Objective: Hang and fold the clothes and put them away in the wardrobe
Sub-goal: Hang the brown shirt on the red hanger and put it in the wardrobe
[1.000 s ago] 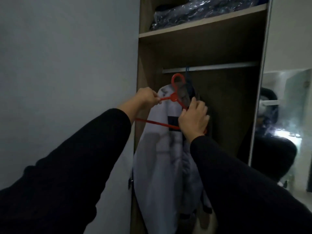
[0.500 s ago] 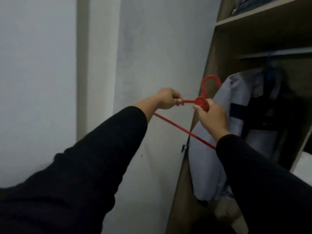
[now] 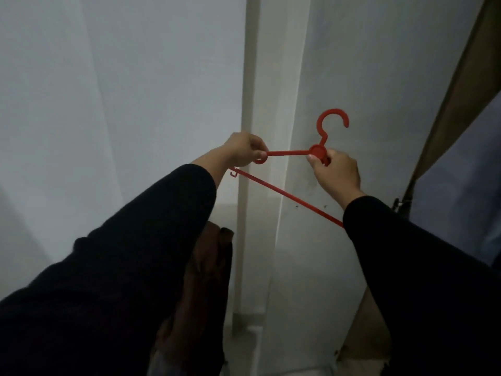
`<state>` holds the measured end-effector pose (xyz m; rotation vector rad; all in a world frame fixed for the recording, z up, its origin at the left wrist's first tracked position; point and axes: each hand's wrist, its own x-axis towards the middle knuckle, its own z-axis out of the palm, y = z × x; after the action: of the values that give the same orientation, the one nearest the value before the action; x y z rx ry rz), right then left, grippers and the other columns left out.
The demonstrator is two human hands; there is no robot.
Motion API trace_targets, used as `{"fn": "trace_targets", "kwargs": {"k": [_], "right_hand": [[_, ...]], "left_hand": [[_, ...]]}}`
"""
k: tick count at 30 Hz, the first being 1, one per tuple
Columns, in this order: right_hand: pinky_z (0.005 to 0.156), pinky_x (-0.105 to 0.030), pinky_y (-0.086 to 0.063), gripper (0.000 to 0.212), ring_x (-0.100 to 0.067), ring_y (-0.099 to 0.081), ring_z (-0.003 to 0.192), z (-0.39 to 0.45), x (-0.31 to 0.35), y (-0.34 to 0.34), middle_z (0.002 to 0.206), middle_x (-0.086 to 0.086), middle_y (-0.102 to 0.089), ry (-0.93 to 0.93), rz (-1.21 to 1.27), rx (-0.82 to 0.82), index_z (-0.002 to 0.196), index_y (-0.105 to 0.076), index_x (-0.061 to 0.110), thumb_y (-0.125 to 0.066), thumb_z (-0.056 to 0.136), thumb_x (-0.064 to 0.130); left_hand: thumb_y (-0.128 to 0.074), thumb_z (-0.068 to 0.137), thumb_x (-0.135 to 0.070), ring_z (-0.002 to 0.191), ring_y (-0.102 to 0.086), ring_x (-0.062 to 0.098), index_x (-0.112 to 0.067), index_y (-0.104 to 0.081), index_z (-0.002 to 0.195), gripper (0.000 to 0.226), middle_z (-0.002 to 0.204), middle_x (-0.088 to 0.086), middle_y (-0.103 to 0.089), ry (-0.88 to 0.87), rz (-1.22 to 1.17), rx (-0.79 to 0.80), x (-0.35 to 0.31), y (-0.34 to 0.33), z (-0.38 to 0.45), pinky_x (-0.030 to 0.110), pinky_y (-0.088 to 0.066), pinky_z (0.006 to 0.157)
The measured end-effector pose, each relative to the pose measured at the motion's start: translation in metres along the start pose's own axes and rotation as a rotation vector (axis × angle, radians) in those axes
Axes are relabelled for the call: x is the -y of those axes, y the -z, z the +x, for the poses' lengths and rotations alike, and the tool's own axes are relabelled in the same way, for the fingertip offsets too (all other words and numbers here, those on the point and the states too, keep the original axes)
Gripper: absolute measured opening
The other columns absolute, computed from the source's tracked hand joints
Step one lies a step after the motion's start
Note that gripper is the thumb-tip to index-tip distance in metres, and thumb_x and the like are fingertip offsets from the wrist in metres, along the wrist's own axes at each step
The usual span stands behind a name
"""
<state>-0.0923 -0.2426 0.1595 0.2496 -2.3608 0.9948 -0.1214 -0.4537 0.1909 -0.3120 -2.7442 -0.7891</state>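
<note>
Up against a plain white wall, the person has a red plastic hanger held out in front of them with both hands, and no clothing is on it. Left hand is curled closed around the end of the hanger's left arm, right where it bends into a little loop, so that tip is mostly hidden in the fist. Right hand is pinching the round hub at the neck of the hanger, thumb on the front of the disc, fingers tucked behind. Hook sticks up from the hub with its open end pointing right, not caught on anything, just in the air in front of the wall. Bottom bar of the hanger slants from under the left wrist down to the right and disappears behind the right forearm; there's a tiny notch hook near its left end. Both arms are in black sleeves. Something brown and fabric-like hangs under the left arm, can't really tell what it is, too dark. A pale vertical strip runs down the wall behind the hands. Far right you get the wooden edge of the wardrobe, with a pale bluish garment visible just inside it, well apart from the hanger.
</note>
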Motion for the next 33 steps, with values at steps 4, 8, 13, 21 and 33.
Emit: {"fn": "trace_targets", "kwargs": {"k": [4, 8, 13, 21, 33], "right_hand": [[0.064, -0.020, -0.035, 0.022, -0.011, -0.048, 0.068, -0.020, 0.031, -0.052, 0.073, 0.005, -0.053, -0.009, 0.025, 0.106, 0.092, -0.058, 0.018, -0.052, 0.095, 0.038], [0.069, -0.025, -0.036, 0.026, -0.010, -0.049, 0.065, -0.042, 0.048, -0.103, 0.069, 0.007, -0.052, -0.067, 0.042, 0.139, 0.087, -0.056, 0.017, -0.049, 0.096, 0.040], [0.074, -0.025, -0.036, 0.030, -0.015, -0.051, 0.078, -0.056, 0.051, -0.146, 0.081, 0.003, -0.055, -0.194, 0.038, 0.090, 0.101, -0.060, 0.013, -0.045, 0.099, 0.038], [0.076, -0.024, -0.037, 0.033, -0.012, -0.048, 0.083, -0.043, 0.026, -0.197, 0.099, -0.001, -0.063, -0.317, -0.002, 0.068, 0.111, -0.061, 0.012, -0.043, 0.099, 0.037], [0.078, -0.023, -0.038, 0.032, -0.012, -0.055, 0.091, 0.023, -0.029, -0.244, 0.092, 0.005, -0.055, -0.330, -0.028, 0.187, 0.113, -0.061, 0.011, -0.045, 0.099, 0.035]], "left_hand": [[-0.059, 0.092, -0.022, 0.104, -0.058, 0.017, -0.016, -0.068, 0.110, 0.021, 0.110, 0.001, -0.067, 0.110, 0.056, -0.039, 0.064, 0.016, -0.034, 0.028, -0.045, 0.090], [-0.058, 0.092, -0.024, 0.109, -0.057, 0.019, -0.014, -0.064, 0.117, 0.027, 0.119, 0.004, -0.064, 0.253, 0.103, -0.093, 0.126, 0.020, -0.062, 0.026, -0.044, 0.087], [-0.059, 0.091, -0.027, 0.119, -0.053, 0.025, -0.013, -0.054, 0.127, 0.038, 0.128, 0.009, -0.058, 0.474, 0.082, -0.145, 0.196, 0.003, -0.085, 0.030, -0.042, 0.098], [-0.056, 0.093, -0.027, 0.118, -0.053, 0.025, -0.009, -0.061, 0.120, 0.033, 0.126, 0.009, -0.059, 0.516, 0.089, 0.191, 0.221, -0.077, -0.063, 0.031, -0.043, 0.098], [-0.061, 0.085, -0.047, 0.093, -0.056, 0.024, -0.013, -0.057, 0.110, 0.042, 0.108, 0.007, -0.059, 0.445, 0.373, 0.394, 0.213, -0.174, 0.029, 0.036, -0.048, 0.083]]}}
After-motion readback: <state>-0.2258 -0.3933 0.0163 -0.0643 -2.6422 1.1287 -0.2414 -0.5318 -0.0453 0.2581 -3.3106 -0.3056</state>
